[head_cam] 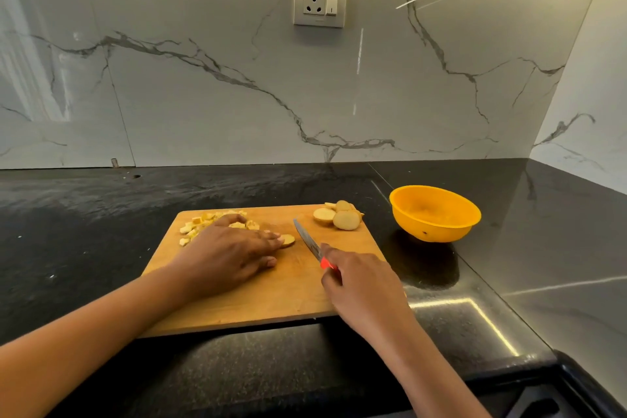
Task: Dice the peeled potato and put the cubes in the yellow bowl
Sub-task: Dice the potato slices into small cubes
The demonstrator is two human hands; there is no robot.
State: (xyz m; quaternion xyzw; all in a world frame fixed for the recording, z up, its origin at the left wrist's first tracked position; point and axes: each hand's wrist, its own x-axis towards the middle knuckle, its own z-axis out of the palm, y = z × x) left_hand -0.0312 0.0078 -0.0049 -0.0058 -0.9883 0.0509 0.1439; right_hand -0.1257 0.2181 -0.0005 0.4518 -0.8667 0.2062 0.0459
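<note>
Though glossy, black counter (101,214), yellow bowl (436,231), marble wall (203,44).

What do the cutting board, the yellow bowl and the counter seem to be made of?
Cutting board: wood, matte, warm brown with faint grain. Yellow bowl: probably plastic, smooth, uniform colour with a dull sheen. Counter: dark stone, perhaps granite; speckled, and glossy enough at the right to mirror a light strip.

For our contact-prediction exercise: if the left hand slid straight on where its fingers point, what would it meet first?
The left hand would meet the potato slice at its fingertips first; then, probably, the knife.
</note>
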